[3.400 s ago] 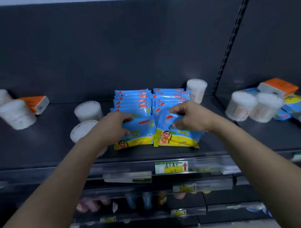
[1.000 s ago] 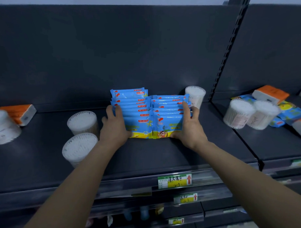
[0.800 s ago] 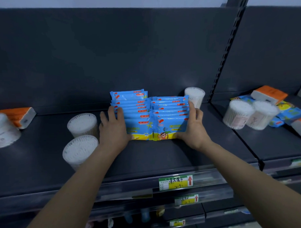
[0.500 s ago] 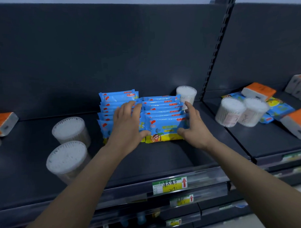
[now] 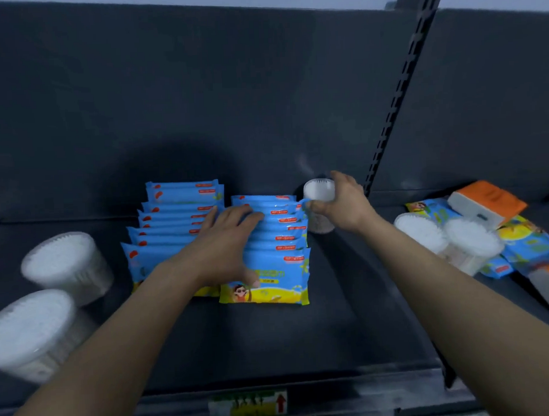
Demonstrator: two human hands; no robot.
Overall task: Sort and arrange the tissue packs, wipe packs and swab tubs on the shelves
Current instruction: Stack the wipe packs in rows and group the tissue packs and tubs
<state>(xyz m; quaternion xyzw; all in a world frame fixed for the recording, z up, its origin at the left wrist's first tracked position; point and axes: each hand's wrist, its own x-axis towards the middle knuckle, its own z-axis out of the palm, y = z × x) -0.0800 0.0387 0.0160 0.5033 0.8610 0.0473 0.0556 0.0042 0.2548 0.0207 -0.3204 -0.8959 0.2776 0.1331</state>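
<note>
Two rows of blue and yellow wipe packs stand side by side on the dark shelf (image 5: 302,340): the left row (image 5: 171,224) and the right row (image 5: 278,257). My left hand (image 5: 227,243) lies flat across the tops of both rows, fingers spread. My right hand (image 5: 341,202) wraps around a small white swab tub (image 5: 317,190) standing at the back, just right of the right row. Two larger swab tubs (image 5: 63,265) (image 5: 28,331) stand to the left of the packs.
A slotted upright (image 5: 397,101) divides this bay from the right one, where two swab tubs (image 5: 448,239), an orange and white tissue pack (image 5: 484,203) and loose wipe packs (image 5: 529,242) lie jumbled. A price label (image 5: 249,404) sits on the shelf's front rail.
My right hand left the side of the wipe packs and reached back to the small swab tub. My left hand slid right across the pack tops. The view shifted right.
</note>
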